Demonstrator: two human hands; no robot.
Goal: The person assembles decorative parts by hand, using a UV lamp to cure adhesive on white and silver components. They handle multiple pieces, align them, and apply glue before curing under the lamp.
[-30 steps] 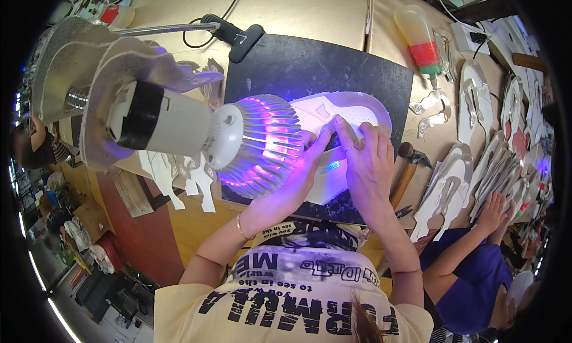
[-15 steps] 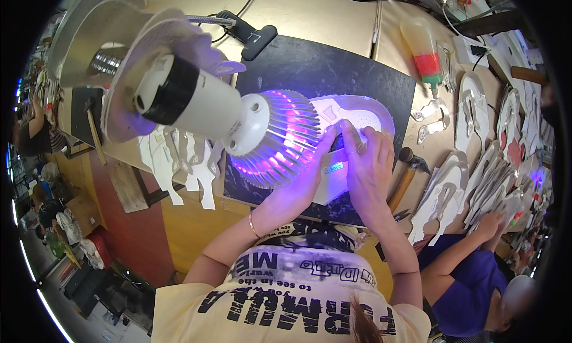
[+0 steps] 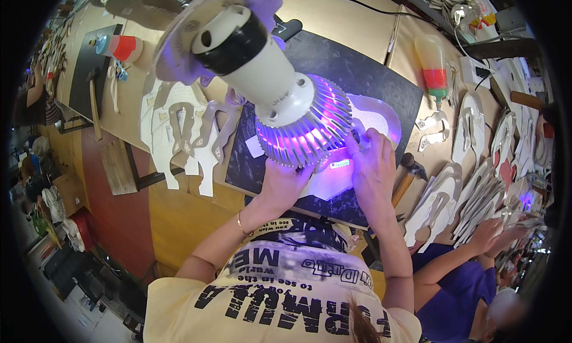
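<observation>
A pale shoe upper (image 3: 375, 109) with a grey-violet border lies on a black board (image 3: 339, 56), lit violet by the finned lamp (image 3: 304, 124) over it. My right hand (image 3: 374, 170) is closed on the upper's middle, fingers bent and pressed together near a small bright label (image 3: 340, 164). On the upper's left side rests my left hand (image 3: 282, 187), its thumb stretched toward the label. The lamp covers most of the left fingers, so their grip is hidden. Left of the lamp, a small white piece (image 3: 254, 146) lies on the board.
Cut upper pieces (image 3: 179, 125) lie left of the board. A hammer (image 3: 410, 175), stacked uppers (image 3: 438, 197) and a red-and-green-tipped bottle (image 3: 433, 72) stand to the right. Another bottle (image 3: 122, 47) lies far left. A co-worker in purple (image 3: 459, 289) sits at the right.
My left hand has drawn back leftward from my right hand, its fingers going behind the lamp. The lamp now appears farther right in view. My right hand stays on the upper.
</observation>
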